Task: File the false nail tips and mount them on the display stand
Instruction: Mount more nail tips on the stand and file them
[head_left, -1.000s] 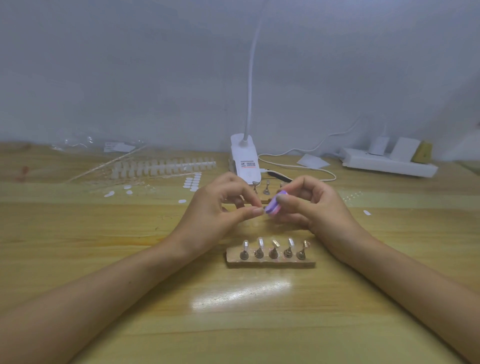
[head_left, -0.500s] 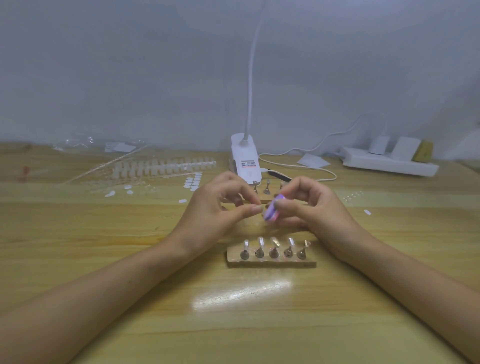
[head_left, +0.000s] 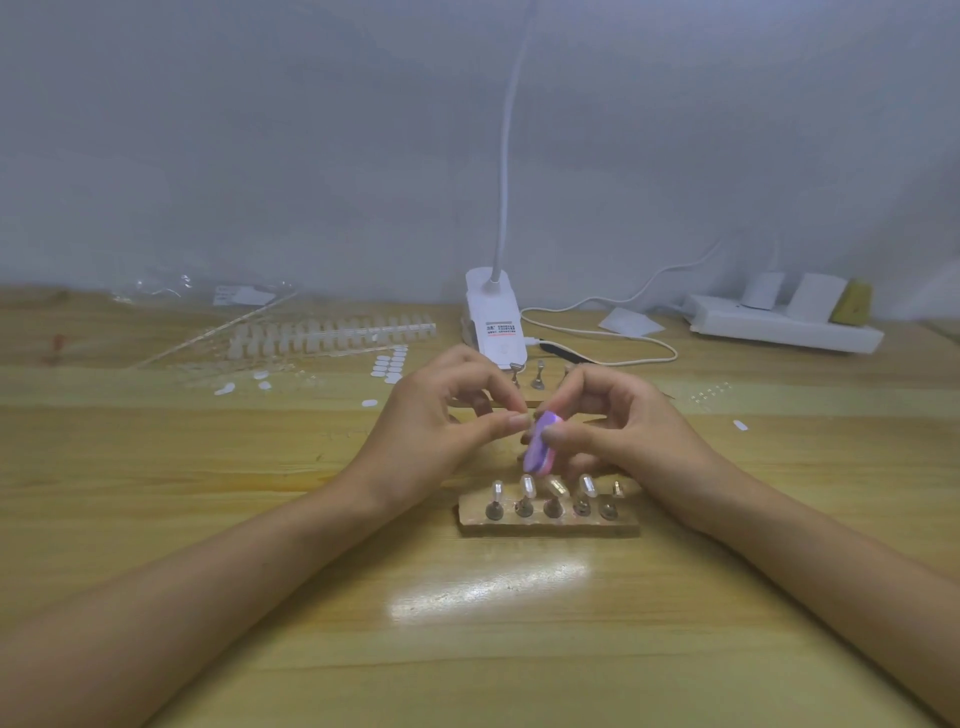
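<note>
Down comes the file (head_left: 540, 447)! A moment ago it lay flatter and higher between the hands. Now it stands nearly upright, and its lower end has dipped close above the display stand (head_left: 545, 522). The right hand (head_left: 628, 426) grips it with thumb and curled fingers. The left hand (head_left: 441, 421) has barely shifted. Its thumb and forefinger are pinched tight against the file's upper edge, and the other fingers curl loosely above. Presumably a nail tip sits in that pinch, but it is too small to make out. That reads as one filing stroke drawn down across the edge, so the shaping looks still under way. On the stand, four mounted tips (head_left: 527, 486) sit on their pegs. The rightmost peg (head_left: 616, 489) looks bare, which is likely where this one goes once it is smooth.
</note>
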